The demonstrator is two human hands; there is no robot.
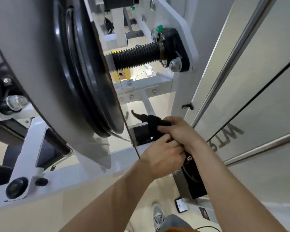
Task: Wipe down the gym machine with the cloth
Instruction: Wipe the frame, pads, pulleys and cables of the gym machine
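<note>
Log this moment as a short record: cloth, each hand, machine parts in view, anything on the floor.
cloth: black cloth, bunched, held between both hands; contact with the machine cannot be told
left hand: left hand has fingers curled round the cloth's lower part
right hand: right hand grips the cloth from above
machine: white gym machine, black pulley wheel, black threaded rod
floor: phone, grey shoe
</note>
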